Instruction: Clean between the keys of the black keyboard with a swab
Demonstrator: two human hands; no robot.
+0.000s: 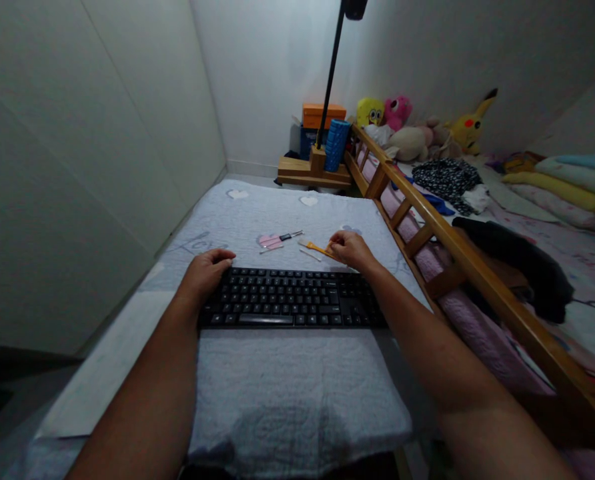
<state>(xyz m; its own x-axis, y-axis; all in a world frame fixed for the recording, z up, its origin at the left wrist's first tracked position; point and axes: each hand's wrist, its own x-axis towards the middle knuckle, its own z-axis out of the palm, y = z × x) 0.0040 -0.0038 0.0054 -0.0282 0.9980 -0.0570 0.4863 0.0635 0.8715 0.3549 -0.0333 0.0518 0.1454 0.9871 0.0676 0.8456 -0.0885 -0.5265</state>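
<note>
A black keyboard (pixel 282 297) lies crosswise on a pale cloth (pixel 297 373). My left hand (pixel 208 270) is closed around its upper left corner, with the fingers partly hidden. Beyond the keyboard's upper right side, my right hand (pixel 348 250) pinches a slim orange stick (pixel 321 249), its slightly wider end pointing left; whether that end has bristles is too small to tell. Two cotton swabs lie close by, a left swab (pixel 271 250) and a right swab (pixel 310 255). Behind them rests a small tool with a dark grip and metal tip (pixel 291 235), over a pink patch.
A wooden bed rail (pixel 427 213) runs along the right, with plush toys, clothes and folded bedding behind it. At the far end stand a lamp pole (pixel 331 73) on a wooden base, a blue ribbed cylinder (pixel 336 145) and an orange box (pixel 323 115). A pale panel (pixel 102 133) borders the left.
</note>
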